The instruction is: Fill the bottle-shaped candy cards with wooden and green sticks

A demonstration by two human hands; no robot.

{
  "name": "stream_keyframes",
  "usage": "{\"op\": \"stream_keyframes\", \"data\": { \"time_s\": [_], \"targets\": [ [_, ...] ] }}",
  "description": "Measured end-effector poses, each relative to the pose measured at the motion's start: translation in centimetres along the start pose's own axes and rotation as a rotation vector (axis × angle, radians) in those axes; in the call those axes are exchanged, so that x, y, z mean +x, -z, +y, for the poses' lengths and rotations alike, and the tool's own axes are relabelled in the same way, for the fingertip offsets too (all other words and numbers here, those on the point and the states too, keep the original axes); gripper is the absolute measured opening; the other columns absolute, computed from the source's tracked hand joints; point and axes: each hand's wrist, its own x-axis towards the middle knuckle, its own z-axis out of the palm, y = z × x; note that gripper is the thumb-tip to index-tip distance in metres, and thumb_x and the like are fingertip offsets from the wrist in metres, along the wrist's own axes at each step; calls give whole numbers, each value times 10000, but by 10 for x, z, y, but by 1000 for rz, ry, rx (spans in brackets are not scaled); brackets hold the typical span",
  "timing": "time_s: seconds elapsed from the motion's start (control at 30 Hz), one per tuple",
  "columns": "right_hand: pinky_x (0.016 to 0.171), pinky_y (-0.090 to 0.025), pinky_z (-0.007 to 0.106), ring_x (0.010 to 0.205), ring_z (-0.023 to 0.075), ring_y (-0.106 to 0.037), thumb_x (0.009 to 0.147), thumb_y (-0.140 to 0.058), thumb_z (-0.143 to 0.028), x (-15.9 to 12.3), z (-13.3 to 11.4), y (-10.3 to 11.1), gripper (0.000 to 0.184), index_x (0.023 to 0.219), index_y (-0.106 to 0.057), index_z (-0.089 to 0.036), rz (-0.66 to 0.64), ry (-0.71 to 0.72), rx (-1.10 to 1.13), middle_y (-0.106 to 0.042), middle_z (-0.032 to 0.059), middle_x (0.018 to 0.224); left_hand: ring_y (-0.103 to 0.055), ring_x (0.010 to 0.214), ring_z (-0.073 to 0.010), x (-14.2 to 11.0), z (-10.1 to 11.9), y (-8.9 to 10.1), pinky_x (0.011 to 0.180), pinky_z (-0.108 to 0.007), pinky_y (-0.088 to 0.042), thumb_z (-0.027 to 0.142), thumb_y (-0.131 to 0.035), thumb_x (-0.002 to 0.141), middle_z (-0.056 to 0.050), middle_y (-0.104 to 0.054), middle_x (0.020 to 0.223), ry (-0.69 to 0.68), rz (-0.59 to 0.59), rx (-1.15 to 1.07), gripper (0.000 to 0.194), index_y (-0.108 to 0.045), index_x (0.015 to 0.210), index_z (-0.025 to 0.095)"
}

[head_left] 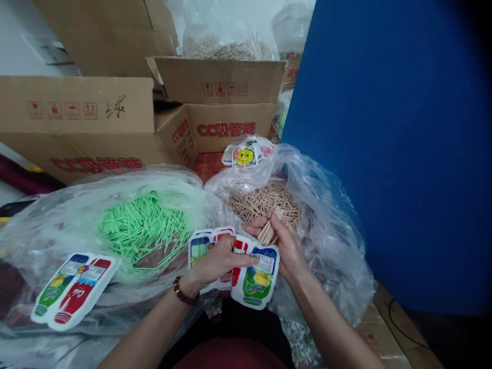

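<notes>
The bottle-shaped pouches point(251, 274) sit in my left hand point(219, 261), joined side by side, glossy and printed like soda bottles (the nearest one green and yellow with a blue cap), my fingers closed around their middle. My right hand point(286, 246) pinches a small bundle of tan sticks point(269, 228) just above them, over the clear bag of tan sticks point(265, 202). Green sticks point(144, 228) fill the bag beside it.
</notes>
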Motion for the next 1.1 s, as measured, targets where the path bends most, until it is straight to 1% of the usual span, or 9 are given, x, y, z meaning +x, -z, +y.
{"op": "stream_keyframes", "data": {
  "time_s": [0.2, 0.3, 0.4, 0.47, 0.67, 0.77, 0.93, 1.03, 1.1],
  "targets": [
    [701, -580, 326, 779, 214, -721, 794, -681, -357, -4, -1, 6, 223, 927, -558, -227, -10, 65, -52, -732, 1, 811, -667, 707, -205, -1, 4, -1, 655, -268, -509, 340, -815, 609, -47, -725, 736, 16, 29, 28, 333, -738, 858, 132],
    [683, -582, 330, 791, 223, -721, 784, -691, -347, -5, -3, 8, 235, 931, -551, -228, 8, 68, -59, -733, 3, 791, -662, 687, -189, -1, 4, -1, 633, -249, -503, 336, -806, 626, -46, -724, 739, 22, 16, 55, 308, -735, 840, 127],
    [658, -584, 332, 791, 230, -722, 775, -705, -346, -5, -5, 8, 249, 922, -539, -232, 38, 78, -24, -730, 5, 778, -642, 619, -158, 0, 4, -1, 594, -233, -492, 322, -794, 653, -33, -717, 709, 26, 5, 80, 240, -720, 763, 122],
    [644, -585, 331, 782, 230, -723, 770, -713, -349, -4, -5, 8, 261, 923, -535, -235, 64, 79, -6, -729, 6, 783, -629, 586, -146, 0, 4, -1, 583, -232, -488, 331, -791, 658, -22, -714, 688, 27, 6, 88, 232, -712, 725, 124],
    [649, -577, 321, 739, 213, -723, 767, -721, -352, -2, 0, 10, 279, 949, -546, -234, 97, 103, -15, -728, 0, 778, -647, 611, -167, 4, 7, -4, 596, -249, -502, 362, -802, 631, -34, -717, 698, 14, 24, 112, 283, -722, 758, 123],
    [658, -566, 313, 741, 203, -715, 791, -692, -370, 0, 1, 16, 245, 944, -557, -235, 63, 139, -64, -734, 0, 787, -650, 604, -168, 6, 6, -3, 586, -248, -506, 358, -800, 630, -41, -717, 692, 15, 33, 106, 293, -724, 772, 115],
    [706, -538, 301, 801, 193, -691, 838, -629, -371, -1, 0, 27, 160, 910, -571, -241, -14, 209, -195, -743, -2, 799, -650, 586, -155, 8, 6, -3, 584, -241, -503, 313, -784, 667, -37, -728, 706, 24, 14, 86, 230, -717, 764, 115],
    [752, -522, 302, 813, 180, -680, 844, -623, -351, 0, -3, 30, 146, 926, -589, -235, -76, 167, -286, -747, 9, 873, -659, 608, -162, 11, 9, -4, 607, -249, -510, 311, -773, 685, -42, -735, 732, 27, 2, 105, 231, -722, 796, 114],
    [784, -518, 311, 844, 181, -676, 835, -629, -349, 3, -6, 31, 150, 907, -613, -219, -164, 102, -333, -739, 28, 964, -665, 633, -167, 14, 12, -5, 627, -256, -514, 317, -770, 690, -44, -738, 756, 18, 1, 125, 243, -725, 818, 114]
  ]
}}
